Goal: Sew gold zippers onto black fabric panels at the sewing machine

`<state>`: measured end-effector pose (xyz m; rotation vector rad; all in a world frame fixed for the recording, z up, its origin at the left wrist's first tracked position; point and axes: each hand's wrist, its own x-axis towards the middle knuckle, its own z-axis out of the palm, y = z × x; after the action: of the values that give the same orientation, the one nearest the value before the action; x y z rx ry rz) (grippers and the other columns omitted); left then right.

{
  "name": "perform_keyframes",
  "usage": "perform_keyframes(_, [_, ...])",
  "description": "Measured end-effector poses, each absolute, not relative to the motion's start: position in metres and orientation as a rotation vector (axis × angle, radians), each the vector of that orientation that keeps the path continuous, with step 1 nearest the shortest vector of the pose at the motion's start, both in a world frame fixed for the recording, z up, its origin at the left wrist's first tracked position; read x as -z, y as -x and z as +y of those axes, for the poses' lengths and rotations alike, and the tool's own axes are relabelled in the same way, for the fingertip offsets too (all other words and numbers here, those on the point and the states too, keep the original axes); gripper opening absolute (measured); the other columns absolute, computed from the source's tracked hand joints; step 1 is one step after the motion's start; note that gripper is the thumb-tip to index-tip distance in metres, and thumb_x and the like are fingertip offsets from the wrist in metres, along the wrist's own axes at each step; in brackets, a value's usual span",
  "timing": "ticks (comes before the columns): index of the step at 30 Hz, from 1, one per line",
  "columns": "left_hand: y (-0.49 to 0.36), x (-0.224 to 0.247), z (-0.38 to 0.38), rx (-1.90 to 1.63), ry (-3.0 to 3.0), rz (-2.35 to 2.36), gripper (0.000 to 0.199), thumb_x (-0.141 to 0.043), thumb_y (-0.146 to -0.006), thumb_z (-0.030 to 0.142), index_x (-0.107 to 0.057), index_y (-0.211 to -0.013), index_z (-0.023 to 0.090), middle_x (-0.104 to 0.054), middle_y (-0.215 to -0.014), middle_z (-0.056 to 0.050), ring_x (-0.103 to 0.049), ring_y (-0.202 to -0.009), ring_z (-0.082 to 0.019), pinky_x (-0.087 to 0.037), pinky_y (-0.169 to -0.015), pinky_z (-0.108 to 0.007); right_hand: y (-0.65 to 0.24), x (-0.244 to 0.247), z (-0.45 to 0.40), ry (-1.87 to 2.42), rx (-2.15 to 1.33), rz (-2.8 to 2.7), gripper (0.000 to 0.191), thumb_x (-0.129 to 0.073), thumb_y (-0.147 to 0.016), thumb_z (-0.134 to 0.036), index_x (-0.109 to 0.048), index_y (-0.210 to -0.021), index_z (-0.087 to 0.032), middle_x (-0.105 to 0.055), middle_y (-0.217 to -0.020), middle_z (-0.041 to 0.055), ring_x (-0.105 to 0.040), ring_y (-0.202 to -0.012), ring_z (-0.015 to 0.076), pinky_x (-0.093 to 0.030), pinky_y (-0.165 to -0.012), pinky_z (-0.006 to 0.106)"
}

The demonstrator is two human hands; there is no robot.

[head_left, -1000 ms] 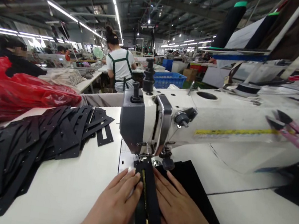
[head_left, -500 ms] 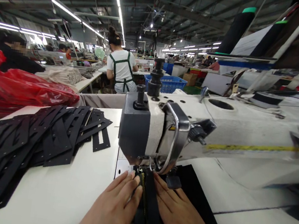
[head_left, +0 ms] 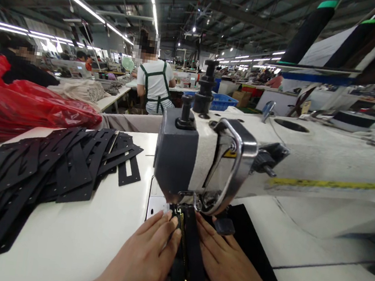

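A black zipper [head_left: 199,266] with gold teeth runs lengthwise under the sewing machine head [head_left: 175,157], its gold slider towards me. My left hand [head_left: 144,257] lies along the zipper's left side, fingers stretched forward and tips pressing near the needle area. On the other side, my right hand [head_left: 229,270] rests flat on black fabric [head_left: 258,256], its fingers extended along the zipper's edge. Neither hand grips anything that I can see. The presser foot and needle are mostly hidden by the machine head and the dark material.
Many black frame-shaped pieces [head_left: 73,167] overlap on the table's left side, beside a red plastic bag [head_left: 36,104]. Black thread cones [head_left: 308,32] stand at upper right. A yellow measuring tape [head_left: 333,184] runs along the machine arm. A co-worker [head_left: 155,81] stands beyond.
The view has shifted a little, so the machine sits farther right in the picture. Both hands keep nearly the same pose beside the zipper.
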<state>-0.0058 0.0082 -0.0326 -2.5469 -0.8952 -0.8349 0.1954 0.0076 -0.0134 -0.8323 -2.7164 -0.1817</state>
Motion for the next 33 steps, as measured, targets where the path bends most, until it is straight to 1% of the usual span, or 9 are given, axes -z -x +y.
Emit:
perform_keyframes(6, [0.008, 0.023, 0.008, 0.704, 2.601, -0.896, 0.037, -0.021, -0.093, 0.012, -0.054, -0.109, 0.006, -0.059, -0.109, -0.017, -0.054, -0.108, -0.026, -0.049, -0.09, -0.043, -0.195, 0.007, 0.004, 0.899, 0.04, -2.736, 0.062, -0.041, -0.071, -0.01, -0.038, -0.133, -0.004, -0.043, -0.132, 0.019, -0.04, -0.123, 0.0285, -0.036, -0.099, 0.048])
perform_keyframes(12, [0.011, 0.008, 0.015, 0.699, 2.558, -0.713, 0.033, -0.025, -0.092, 0.009, -0.058, -0.1, 0.006, -0.064, -0.096, -0.015, -0.061, -0.096, -0.025, -0.055, -0.08, -0.038, -0.195, -0.004, 0.0, 1.015, -0.12, -2.719, 0.055, -0.041, -0.078, -0.013, -0.038, -0.133, -0.006, -0.035, -0.138, 0.016, -0.028, -0.129, 0.0253, -0.025, -0.105, 0.047])
perform_keyframes(17, [0.011, 0.009, 0.02, 0.741, 2.526, -0.723, 0.032, -0.026, -0.093, 0.01, -0.058, -0.099, 0.009, -0.064, -0.092, -0.013, -0.062, -0.095, -0.022, -0.055, -0.081, -0.035, -0.194, 0.0, 0.003, 1.009, -0.186, -2.672, 0.057, -0.042, -0.078, -0.015, -0.037, -0.134, -0.006, -0.031, -0.14, 0.016, -0.02, -0.132, 0.0259, -0.02, -0.107, 0.047])
perform_keyframes(21, [0.01, 0.013, 0.02, 0.771, 2.538, -0.747, 0.03, -0.028, -0.094, 0.013, -0.057, -0.1, 0.01, -0.063, -0.09, -0.012, -0.06, -0.098, -0.021, -0.053, -0.085, -0.036, -0.192, 0.004, 0.007, 0.968, -0.201, -2.66, 0.058, -0.044, -0.076, -0.014, -0.037, -0.133, -0.007, -0.037, -0.137, 0.0169, -0.027, -0.13, 0.0267, -0.024, -0.105, 0.048])
perform_keyframes(25, [0.009, 0.013, 0.023, 0.754, 2.596, -0.813, 0.027, -0.031, -0.093, 0.015, -0.055, -0.103, 0.009, -0.061, -0.099, -0.016, -0.058, -0.101, -0.024, -0.053, -0.083, -0.038, -0.19, -0.006, 0.01, 0.974, -0.195, -2.644, 0.05, -0.042, -0.078, -0.012, -0.044, -0.128, -0.008, -0.043, -0.133, 0.0176, -0.03, -0.129, 0.0274, -0.027, -0.103, 0.051])
perform_keyframes(27, [0.008, 0.01, 0.024, 0.737, 2.655, -0.876, 0.024, -0.034, -0.093, 0.015, -0.056, -0.103, 0.011, -0.06, -0.102, -0.015, -0.057, -0.104, -0.023, -0.052, -0.085, -0.038, -0.192, -0.01, 0.007, 0.958, -0.182, -2.569, 0.046, -0.041, -0.08, -0.01, -0.047, -0.125, -0.009, -0.047, -0.13, 0.0171, -0.034, -0.126, 0.0263, -0.029, -0.102, 0.05])
perform_keyframes(29, [0.009, 0.007, 0.021, 0.746, 2.69, -0.901, 0.025, -0.033, -0.093, 0.015, -0.056, -0.101, 0.012, -0.061, -0.102, -0.014, -0.057, -0.104, -0.023, -0.051, -0.086, -0.038, -0.195, -0.007, -0.002, 0.897, -0.137, -2.481, 0.039, -0.04, -0.081, -0.01, -0.053, -0.118, -0.012, -0.056, -0.118, 0.0153, -0.047, -0.115, 0.0246, -0.036, -0.098, 0.046])
perform_keyframes(31, [0.01, 0.004, 0.014, 0.739, 2.701, -0.869, 0.028, -0.03, -0.093, 0.014, -0.057, -0.1, 0.012, -0.062, -0.099, -0.014, -0.058, -0.102, -0.024, -0.052, -0.085, -0.04, -0.198, 0.002, -0.015, 0.803, -0.08, -2.469, 0.031, -0.039, -0.085, -0.011, -0.058, -0.109, -0.016, -0.064, -0.1, 0.0096, -0.059, -0.095, 0.02, -0.043, -0.093, 0.039])
perform_keyframes(33, [0.011, 0.002, 0.004, 0.715, 2.708, -0.822, 0.029, -0.029, -0.093, 0.013, -0.058, -0.1, 0.011, -0.064, -0.099, -0.014, -0.061, -0.099, -0.024, -0.052, -0.085, -0.042, -0.199, 0.016, -0.032, 0.738, -0.004, -2.495, 0.027, -0.04, -0.088, -0.012, -0.059, -0.105, -0.02, -0.067, -0.09, 0.0043, -0.062, -0.083, 0.0164, -0.048, -0.086, 0.031])
